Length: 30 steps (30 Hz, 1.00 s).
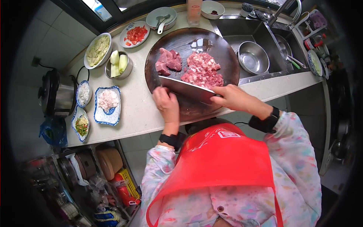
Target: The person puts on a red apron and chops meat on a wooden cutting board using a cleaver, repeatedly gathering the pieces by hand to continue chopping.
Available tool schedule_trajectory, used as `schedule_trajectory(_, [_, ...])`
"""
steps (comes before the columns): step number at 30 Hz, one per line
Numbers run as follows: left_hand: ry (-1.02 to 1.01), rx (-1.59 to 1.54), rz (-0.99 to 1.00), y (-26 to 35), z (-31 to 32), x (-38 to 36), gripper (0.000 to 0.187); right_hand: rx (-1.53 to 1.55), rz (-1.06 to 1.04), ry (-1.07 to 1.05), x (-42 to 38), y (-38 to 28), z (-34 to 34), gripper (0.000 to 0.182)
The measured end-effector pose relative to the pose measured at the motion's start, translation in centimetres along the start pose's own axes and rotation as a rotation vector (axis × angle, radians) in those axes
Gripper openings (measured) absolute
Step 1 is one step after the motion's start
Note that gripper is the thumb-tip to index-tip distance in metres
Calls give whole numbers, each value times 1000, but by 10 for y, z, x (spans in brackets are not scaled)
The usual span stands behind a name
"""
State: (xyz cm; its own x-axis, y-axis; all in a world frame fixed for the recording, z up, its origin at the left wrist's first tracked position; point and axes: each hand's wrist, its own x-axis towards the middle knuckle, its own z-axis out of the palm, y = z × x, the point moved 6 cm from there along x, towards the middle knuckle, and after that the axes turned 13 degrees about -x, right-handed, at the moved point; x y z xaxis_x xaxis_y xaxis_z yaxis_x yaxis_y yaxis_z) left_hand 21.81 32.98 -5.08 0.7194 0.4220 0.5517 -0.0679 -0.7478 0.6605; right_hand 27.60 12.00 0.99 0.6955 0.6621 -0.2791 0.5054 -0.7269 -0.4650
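Note:
My right hand grips the handle of a cleaver. Its broad blade reaches left across the near part of a round wooden chopping board. My left hand is at the board's near-left edge, just below the blade's tip, with its fingers curled in. Whatever those fingers may hold is hidden. Beyond the blade lies a spread heap of chopped pink meat. Left of that heap, larger chunks of raw meat rest on the board, a gap between the two.
Left on the counter are a plate of diced tomato, a metal bowl of peeled vegetable pieces, a blue-rimmed dish of pale minced food and an electric cooker. A metal basin stands in the sink at right.

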Motion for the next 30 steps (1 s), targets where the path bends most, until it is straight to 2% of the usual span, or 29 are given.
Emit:
schedule_trajectory(1, [53,20,47,-4,-1,8,13,-131,25,-50,-8,8,-7,27])
schedule_trajectory(2, [57,18,47,-8,-1,12,13,-135,23,-48,-10,17,-10,27])
schedule_trajectory(4, [-110,11,-59,-21,10,18,15,-319,-80,188,-8,29,-22,23])
schedule_trajectory(6, [-157,21,-66,-15,23,19,13,-331,-96,244,-5,34,-24,22])
schedule_trajectory(9, [-143,-163,-64,5,50,18,13,-321,-32,340,-5,32,-29,23])
schedule_trajectory(12, [-185,-575,-357,20,90,26,25,-230,95,350,-3,33,-48,26])
schedule_trajectory(14, [-189,-650,-380,26,88,29,27,-84,-43,562,-11,16,-68,28])
schedule_trajectory(15, [-174,-564,-352,22,79,31,28,-52,-91,654,-14,7,-74,33])
schedule_trajectory(17, [-105,-410,-260,14,54,38,26,-42,-40,674,-13,11,-61,35])
schedule_trajectory(18, [-70,-354,-274,3,45,43,25,-30,17,693,-10,16,-55,38])
schedule_trajectory(19, [-56,-223,-275,-4,38,48,25,-98,140,520,-2,24,-42,40])
schedule_trajectory(20, [-40,-95,-276,-5,31,55,24,-97,139,522,4,26,-45,40])
schedule_trajectory(21, [-35,-14,-182,-5,28,63,27,-69,225,329,17,36,-39,41])
schedule_trajectory(22, [-34,-14,-175,-13,28,71,27,-42,308,137,25,43,-32,42])
schedule_trajectory(23, [-94,-4,-120,-20,34,77,28,72,260,204,21,33,-49,44])
schedule_trajectory(24, [-158,8,-67,-29,41,80,29,15,329,144,12,17,-67,48])
schedule_trajectory(26, [-172,-34,-74,-46,48,91,32,-55,134,436,7,22,-63,49])
schedule_trajectory(28, [-270,-62,-324,-63,54,97,33,-72,160,448,6,30,-34,50])
schedule_trajectory(30, [-215,-56,-247,-61,50,103,30,-83,193,460,4,28,-33,50])
